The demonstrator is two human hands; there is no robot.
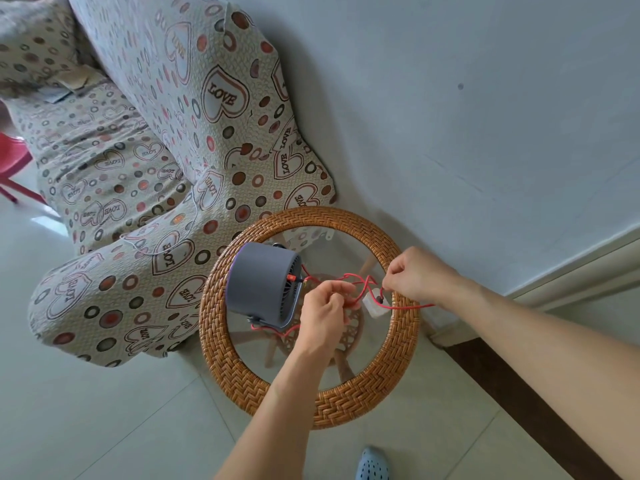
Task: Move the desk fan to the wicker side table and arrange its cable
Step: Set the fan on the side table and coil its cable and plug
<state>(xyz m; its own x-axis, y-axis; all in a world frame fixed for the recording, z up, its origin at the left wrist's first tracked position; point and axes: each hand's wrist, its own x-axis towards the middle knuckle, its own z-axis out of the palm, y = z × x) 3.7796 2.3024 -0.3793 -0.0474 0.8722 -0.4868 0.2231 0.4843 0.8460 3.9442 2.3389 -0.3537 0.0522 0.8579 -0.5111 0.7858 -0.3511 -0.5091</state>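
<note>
A grey-blue desk fan [260, 284] stands on the glass top of the round wicker side table [346, 403], at its left side. A thin red cable [408, 307] runs from the fan's back across the glass to a small white plug block [373, 305] near the right rim. My left hand [323, 315] is shut on a loop of the cable just right of the fan. My right hand [414, 271] pinches the cable above the plug block. Part of the cable is hidden under my hands.
A sofa [145, 161] with a heart-patterned cover stands left of the table, touching its rim. A pale wall [485, 133] with a skirting board runs behind and to the right. A red plastic chair [10, 161] is at the far left. My blue slipper [372, 464] is on the tiled floor.
</note>
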